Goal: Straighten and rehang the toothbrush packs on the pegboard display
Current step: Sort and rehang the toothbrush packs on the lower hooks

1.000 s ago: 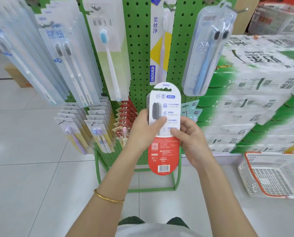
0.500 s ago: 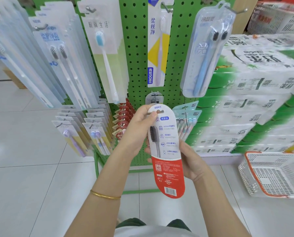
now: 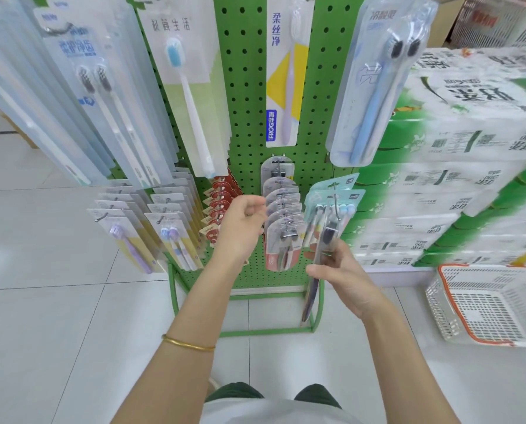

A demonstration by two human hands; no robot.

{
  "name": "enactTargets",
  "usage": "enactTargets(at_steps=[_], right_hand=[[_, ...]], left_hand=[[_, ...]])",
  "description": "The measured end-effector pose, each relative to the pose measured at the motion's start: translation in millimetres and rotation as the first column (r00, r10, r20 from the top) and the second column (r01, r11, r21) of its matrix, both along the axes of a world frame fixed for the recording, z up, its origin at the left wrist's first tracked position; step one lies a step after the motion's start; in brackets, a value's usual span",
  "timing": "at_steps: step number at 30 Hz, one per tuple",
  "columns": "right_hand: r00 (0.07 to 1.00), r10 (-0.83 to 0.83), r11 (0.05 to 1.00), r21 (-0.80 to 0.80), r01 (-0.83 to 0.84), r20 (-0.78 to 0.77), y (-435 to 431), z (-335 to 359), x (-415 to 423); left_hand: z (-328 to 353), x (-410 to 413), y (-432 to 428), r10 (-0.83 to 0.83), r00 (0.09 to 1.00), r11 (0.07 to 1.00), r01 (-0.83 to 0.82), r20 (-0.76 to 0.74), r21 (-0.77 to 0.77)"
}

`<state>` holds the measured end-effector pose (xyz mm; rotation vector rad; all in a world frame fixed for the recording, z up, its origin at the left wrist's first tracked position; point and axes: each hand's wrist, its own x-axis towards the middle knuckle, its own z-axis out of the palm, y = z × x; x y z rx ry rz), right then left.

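Your right hand pinches the toothbrush pack edge-on, its long axis upright with the dark bristles above your fingers. Your left hand has its fingers loosely curled, just beside the hung packs.

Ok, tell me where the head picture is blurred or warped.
Head view: the wide lens fans the hanging packs outward at upper left; the stacked cartons on the right are smeared; the toothbrush pack in the right hand is blurred; the left hand is slightly soft; lighting even, no hard shadows.

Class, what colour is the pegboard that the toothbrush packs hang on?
The pegboard is green, with rows of small holes; head view.
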<state>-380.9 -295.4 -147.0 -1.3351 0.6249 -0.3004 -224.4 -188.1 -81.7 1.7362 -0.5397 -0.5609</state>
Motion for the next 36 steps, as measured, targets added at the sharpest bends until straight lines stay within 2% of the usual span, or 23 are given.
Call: enactTargets(at_steps=[2,4,11,17,26,36], right_hand=[[0.990,-0.050,0.996,-0.086,0.039,-0.130,4.5,-10.8,6.7],[0.972,-0.129,0.985,-0.141,0.102,-0.196,11.6,-22.7,16.8],[0.896,-0.388,0.902,-0.290,0.320,-0.218,29.7,-69.8,62.0],[0.817,-0.550,0.792,-0.418,0.446,-0.171,34.2,-85.4,84.5],[0.785,-0.615,0.665,-0.579,0.472,-0.067,27.1,-84.4,103.4],[0.764,-0.642,0.623,-0.628,0.466,-0.070,23.7,-81.7,116.8]], left_hand=[[-5.3,-0.8,-0.9,-0.014,1.000,1.000,0.015,-0.018,0.018],[-11.1,-0.6,-1.1,-0.024,0.999,0.999,0.025,-0.027,0.046],[-20.2,5.7,-0.2,-0.031,0.999,0.992,0.035,-0.035,0.121],[-19.9,14.5,0.5,-0.059,0.998,0.989,0.062,-0.028,0.134],[-19.6,24.1,-5.1,-0.089,0.996,0.988,0.091,-0.020,0.123],[-17.4,31.5,-10.3,-0.104,0.995,0.986,0.104,-0.006,0.129]])
